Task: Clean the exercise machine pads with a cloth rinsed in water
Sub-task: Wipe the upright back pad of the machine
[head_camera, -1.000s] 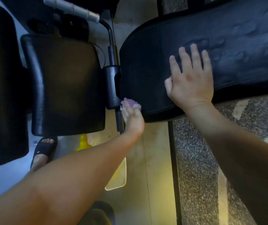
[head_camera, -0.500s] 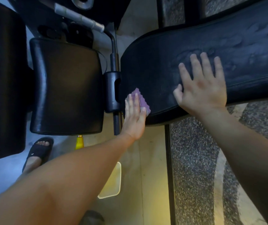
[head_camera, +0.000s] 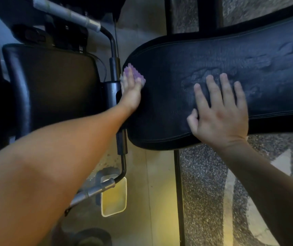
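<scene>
**Head camera: wiping under way at the rounded end of the long pad (head_camera: 177,55)**

Your left hand (head_camera: 131,91) lies flat with its fingers straight. It presses the purple cloth (head_camera: 136,75) onto the pad's rounded end, just beside the black frame post (head_camera: 114,68). Your right hand (head_camera: 218,112) rests palm-down on the same pad near its front edge, fingers spread, holding nothing.

By my reading you are in the wiping step, working this end of the pad. Farther along the pad, past your right hand, there are patchy marks (head_camera: 259,61). I cannot tell whether they are damp or dirt.

The next move likely calls for sweeping the cloth along the pad toward those marks. You would need to lift your right hand out of its path first.

The square pad (head_camera: 58,89) to the left is too dark to judge. A yellow tub (head_camera: 113,199) sits on the floor below, presumably for rinsing.
</scene>
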The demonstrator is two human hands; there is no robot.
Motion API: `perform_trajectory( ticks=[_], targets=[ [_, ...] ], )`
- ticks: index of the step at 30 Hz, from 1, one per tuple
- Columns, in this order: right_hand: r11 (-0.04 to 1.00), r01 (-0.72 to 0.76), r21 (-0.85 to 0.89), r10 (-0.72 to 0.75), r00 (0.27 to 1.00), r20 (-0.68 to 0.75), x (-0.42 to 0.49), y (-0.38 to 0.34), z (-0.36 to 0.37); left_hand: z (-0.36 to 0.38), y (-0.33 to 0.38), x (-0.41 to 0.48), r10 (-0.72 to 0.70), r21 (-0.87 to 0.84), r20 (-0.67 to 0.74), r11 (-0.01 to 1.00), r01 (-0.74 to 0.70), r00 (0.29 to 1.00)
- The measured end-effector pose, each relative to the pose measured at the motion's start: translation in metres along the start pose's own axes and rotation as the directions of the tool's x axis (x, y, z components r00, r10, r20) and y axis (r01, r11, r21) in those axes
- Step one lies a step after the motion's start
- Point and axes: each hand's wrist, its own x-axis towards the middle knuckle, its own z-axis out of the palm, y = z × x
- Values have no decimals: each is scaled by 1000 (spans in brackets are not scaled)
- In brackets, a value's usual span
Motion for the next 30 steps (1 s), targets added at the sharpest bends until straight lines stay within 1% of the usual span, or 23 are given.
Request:
perform_trajectory(
  ticks=[2, 5, 8, 11, 13, 15, 19, 22, 24, 26, 28, 30],
  targets=[
    [1000, 11, 14, -11, 1000, -1, 1, 0, 2, -2, 10, 4, 45, 34, -12, 998, -44, 999],
    [1000, 17, 22, -16, 999, -33, 0, 2, 5, 8, 12, -30, 160, 127, 1, 979, -159, 987],
    [1000, 16, 16, -15, 999, -36, 1, 1, 4, 24, -5, -91, 261, 257, 84, 927, -274, 962],
    [1000, 10, 11, -10, 1000, -14, 1, 1, 1, 35, -25, -132, 348, 345, 195, 851, -397, 917],
    [1000, 6, 4, -6, 1000, -5, 2, 2, 1, 33, -26, -128, 358, 378, 214, 828, -415, 909],
    [1000, 10, 3, -10, 1000, 8, 2, 0, 1, 25, -13, -105, 355, 403, 191, 822, -403, 915],
    [1000, 10, 4, -10, 1000, 17, 2, 1, 2, 13, 50, -39, 339, 412, 89, 843, -345, 936],
    [1000, 6, 10, -6, 1000, -9, 3, 2, 2, 17, 76, -27, 342, 418, 77, 842, -342, 936],
    [1000, 4, 8, -4, 1000, -19, 3, 2, 3, 23, 66, -50, 407, 444, 128, 792, -419, 905],
    [1000, 9, 9, -9, 1000, -22, 3, 3, 4, 30, 41, -84, 480, 480, 213, 708, -519, 851],
    [1000, 14, 10, -14, 1000, -26, 3, 3, 5, 35, 15, -113, 505, 515, 295, 631, -581, 811],
    [1000, 19, 14, -18, 999, -37, 4, 4, 7, 35, 7, -116, 517, 535, 337, 583, -612, 787]
  ],
)
